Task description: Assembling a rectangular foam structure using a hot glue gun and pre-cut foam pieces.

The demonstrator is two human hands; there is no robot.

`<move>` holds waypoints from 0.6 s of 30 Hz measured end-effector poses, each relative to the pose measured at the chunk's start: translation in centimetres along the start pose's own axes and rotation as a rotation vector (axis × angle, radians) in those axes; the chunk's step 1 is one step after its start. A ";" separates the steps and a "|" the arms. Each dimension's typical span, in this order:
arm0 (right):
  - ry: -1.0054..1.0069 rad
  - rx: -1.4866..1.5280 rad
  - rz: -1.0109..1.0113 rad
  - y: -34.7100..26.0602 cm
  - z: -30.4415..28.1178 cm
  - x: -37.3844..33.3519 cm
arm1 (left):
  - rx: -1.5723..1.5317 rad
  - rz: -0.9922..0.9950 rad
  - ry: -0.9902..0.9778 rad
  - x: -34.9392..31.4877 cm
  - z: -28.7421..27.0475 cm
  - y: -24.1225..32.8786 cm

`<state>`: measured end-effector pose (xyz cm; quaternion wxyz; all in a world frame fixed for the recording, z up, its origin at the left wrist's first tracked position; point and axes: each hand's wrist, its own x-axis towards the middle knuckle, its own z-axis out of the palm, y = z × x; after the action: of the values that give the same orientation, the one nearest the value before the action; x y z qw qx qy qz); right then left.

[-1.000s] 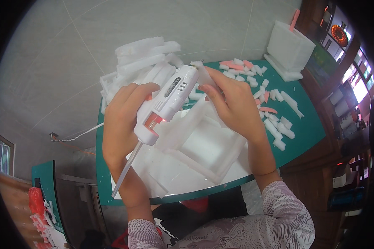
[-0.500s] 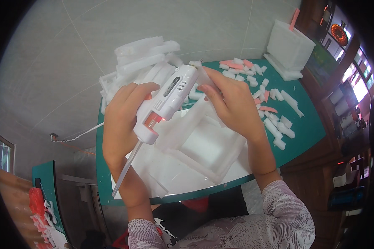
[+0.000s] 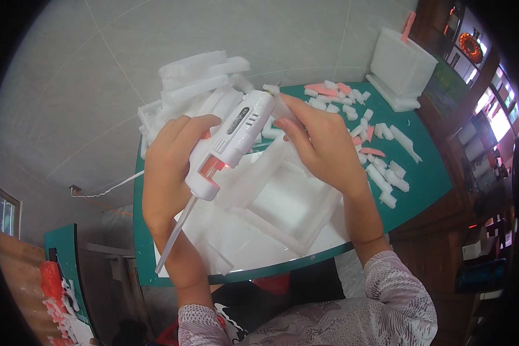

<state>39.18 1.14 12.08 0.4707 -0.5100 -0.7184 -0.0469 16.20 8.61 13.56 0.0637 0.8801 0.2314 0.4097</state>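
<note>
My left hand [image 3: 170, 158] is closed around a white hot glue gun [image 3: 233, 138], its nozzle end pointing up and to the right. A translucent glue stick [image 3: 176, 233] sticks out of the gun's rear, and a red light glows in its body. In my right hand [image 3: 323, 138], a white foam strip [image 3: 282, 109] is pinched between thumb and fingers, close to the gun's front end. The nozzle tip is mostly hidden there. Below both hands, a square white foam frame [image 3: 274, 235] lies on a white sheet [image 3: 251, 256].
The green table [image 3: 427, 173] bears scattered white and pink foam scraps [image 3: 380, 173] on the right. Stacked foam pieces [image 3: 196, 72] stand at the back left, and a white foam block [image 3: 401, 63] at the far right corner. A white cord [image 3: 112, 187] runs from the wall.
</note>
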 end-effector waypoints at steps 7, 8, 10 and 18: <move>-0.004 0.005 -0.002 0.0 0.1 0.0 | 0.017 0.003 0.008 0.0 -0.1 0.0; -0.003 0.006 -0.003 0.0 0.1 0.0 | 0.018 0.003 0.008 -0.1 -0.1 0.0; -0.014 0.002 0.000 0.0 0.0 0.0 | 0.006 -0.005 0.011 0.0 -0.1 0.1; -0.019 0.034 0.007 0.0 0.0 0.0 | 0.003 -0.014 0.019 -0.1 -0.1 0.2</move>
<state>39.20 1.17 12.05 0.4727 -0.5048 -0.7217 -0.0282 16.18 8.36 13.63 0.0630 0.8747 0.2388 0.4170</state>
